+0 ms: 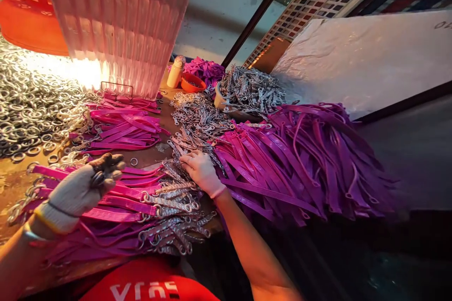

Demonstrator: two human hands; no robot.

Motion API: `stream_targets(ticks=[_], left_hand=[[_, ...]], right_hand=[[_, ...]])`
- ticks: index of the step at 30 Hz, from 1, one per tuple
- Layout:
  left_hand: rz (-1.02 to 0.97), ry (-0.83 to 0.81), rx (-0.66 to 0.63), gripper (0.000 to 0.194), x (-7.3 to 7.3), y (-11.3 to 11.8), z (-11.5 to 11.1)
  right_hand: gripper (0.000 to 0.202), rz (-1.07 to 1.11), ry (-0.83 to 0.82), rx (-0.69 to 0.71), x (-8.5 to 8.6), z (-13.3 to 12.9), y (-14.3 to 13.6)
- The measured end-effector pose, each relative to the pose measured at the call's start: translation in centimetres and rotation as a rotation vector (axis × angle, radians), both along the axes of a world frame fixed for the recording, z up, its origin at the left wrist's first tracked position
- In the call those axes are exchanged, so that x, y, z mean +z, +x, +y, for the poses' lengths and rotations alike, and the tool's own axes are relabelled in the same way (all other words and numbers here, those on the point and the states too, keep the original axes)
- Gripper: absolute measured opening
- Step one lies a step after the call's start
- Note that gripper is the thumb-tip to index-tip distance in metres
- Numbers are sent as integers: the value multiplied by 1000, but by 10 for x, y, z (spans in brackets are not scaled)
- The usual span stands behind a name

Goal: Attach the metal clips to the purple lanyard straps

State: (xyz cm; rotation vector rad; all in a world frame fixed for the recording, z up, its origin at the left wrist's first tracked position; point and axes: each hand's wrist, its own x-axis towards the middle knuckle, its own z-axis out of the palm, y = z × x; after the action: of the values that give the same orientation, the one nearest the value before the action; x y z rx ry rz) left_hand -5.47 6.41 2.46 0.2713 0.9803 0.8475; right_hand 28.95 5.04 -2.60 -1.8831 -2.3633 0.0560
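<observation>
My left hand [79,190], in a white knit glove with dark, worn fingertips, is raised over a bundle of magenta straps [116,202]. Its fingers are curled in; dark, shiny bits show between them, too unclear to name. My right hand [203,171], in a thin white glove, reaches into a heap of short metal chain pieces [197,115]. Its fingers bend down onto the heap, and their tips are partly hidden. The bundled straps have metal rings at their ends and twisted chain pieces [176,197] attached on the right.
Loose metal rings [31,103] are heaped at left under an orange lamp [33,26], beside a ribbed translucent panel [123,19]. More magenta straps [120,124] lie behind. Purple straps [300,164] spread at right. A bottle [175,73], orange bowl [192,83] and filled tub [221,96] stand farther back.
</observation>
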Motion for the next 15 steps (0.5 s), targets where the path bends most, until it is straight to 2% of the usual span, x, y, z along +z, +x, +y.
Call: stream_targets(ticks=[4, 8, 13, 15], left_hand=[[-24, -38, -31, 34, -5, 25, -6], [-69, -50, -106, 30, -2, 45, -22], [-120, 65, -116, 45, -1, 48, -41], [-138, 38, -71, 45, -1, 45, -45]], right_hand=[[21, -143, -101, 60, 1, 2, -2], [19, -223, -176, 156, 8, 8, 0], [11, -199, -228, 211, 9, 21, -3], [9, -163, -221, 204, 13, 25, -3]])
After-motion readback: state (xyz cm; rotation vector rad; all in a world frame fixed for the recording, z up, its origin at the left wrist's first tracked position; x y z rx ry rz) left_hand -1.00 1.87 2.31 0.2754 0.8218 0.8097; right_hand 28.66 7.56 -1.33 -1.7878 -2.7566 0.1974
